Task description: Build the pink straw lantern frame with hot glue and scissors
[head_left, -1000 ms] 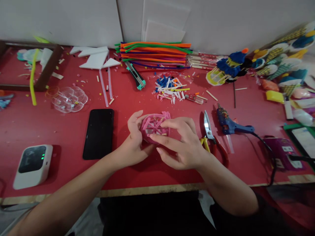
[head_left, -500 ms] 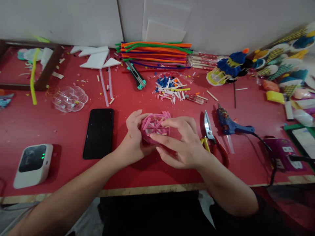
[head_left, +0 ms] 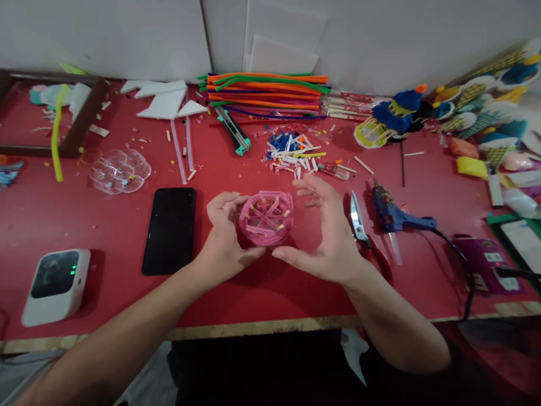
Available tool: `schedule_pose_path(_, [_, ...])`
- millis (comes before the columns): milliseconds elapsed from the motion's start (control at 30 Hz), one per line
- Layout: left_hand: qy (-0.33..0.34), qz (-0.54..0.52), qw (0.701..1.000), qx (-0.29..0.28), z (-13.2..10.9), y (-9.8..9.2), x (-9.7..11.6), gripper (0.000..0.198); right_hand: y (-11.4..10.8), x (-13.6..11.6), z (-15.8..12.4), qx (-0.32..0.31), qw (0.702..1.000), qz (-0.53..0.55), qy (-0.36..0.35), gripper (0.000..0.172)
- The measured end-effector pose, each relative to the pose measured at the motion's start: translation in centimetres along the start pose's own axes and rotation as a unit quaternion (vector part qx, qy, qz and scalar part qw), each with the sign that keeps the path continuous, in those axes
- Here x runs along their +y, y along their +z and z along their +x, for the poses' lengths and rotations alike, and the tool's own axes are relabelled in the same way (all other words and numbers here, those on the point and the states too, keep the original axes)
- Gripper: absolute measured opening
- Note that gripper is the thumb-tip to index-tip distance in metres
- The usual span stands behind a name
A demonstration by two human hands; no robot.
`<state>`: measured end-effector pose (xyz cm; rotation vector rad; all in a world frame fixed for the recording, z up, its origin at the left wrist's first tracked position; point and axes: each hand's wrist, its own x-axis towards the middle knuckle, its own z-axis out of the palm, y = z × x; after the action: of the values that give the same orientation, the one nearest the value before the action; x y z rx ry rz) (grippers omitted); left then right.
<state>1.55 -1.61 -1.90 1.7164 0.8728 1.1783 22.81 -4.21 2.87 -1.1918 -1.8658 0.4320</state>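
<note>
Pink in the head view, the round frame (head_left: 267,219) is over the red tabletop (head_left: 270,304) — left hand (head_left: 224,239) cupped around its left side, right hand (head_left: 333,237) spread wide just beside it — and a lopsided squeeze from that single grip could bend or tip it.

Both bare forearms (head_left: 127,321) reach forward and slant inward. The left grip (head_left: 226,234) is cupped, fingers (head_left: 220,207) bent, thumb (head_left: 250,255) pointing inward; the right grip (head_left: 332,234) spreads wide, thumb well apart from arched fingers.
</note>
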Motion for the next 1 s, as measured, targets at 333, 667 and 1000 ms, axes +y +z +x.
schedule_pose_path(333, [-0.086, -0.197, 0.977, -0.007, 1.6, -1.2, 1.9, 0.07, 1.1, 0.2, 0.0, -0.058, 0.962, 0.233, 0.132, 0.067])
schedule_pose_path(667, [0.033, -0.095, 0.992, -0.08, 0.9, -1.1, 2.6, 0.086, 1.8, 0.2, -0.5, -0.015, 0.971, 0.216, 0.098, 0.065])
schedule_pose_path(1000, [0.124, -0.004, 0.992, -0.022, 1.4, -1.0, 1.9, 0.108, 1.6, 0.8, -0.4, -0.017, 0.995, 0.098, -0.032, 0.055])
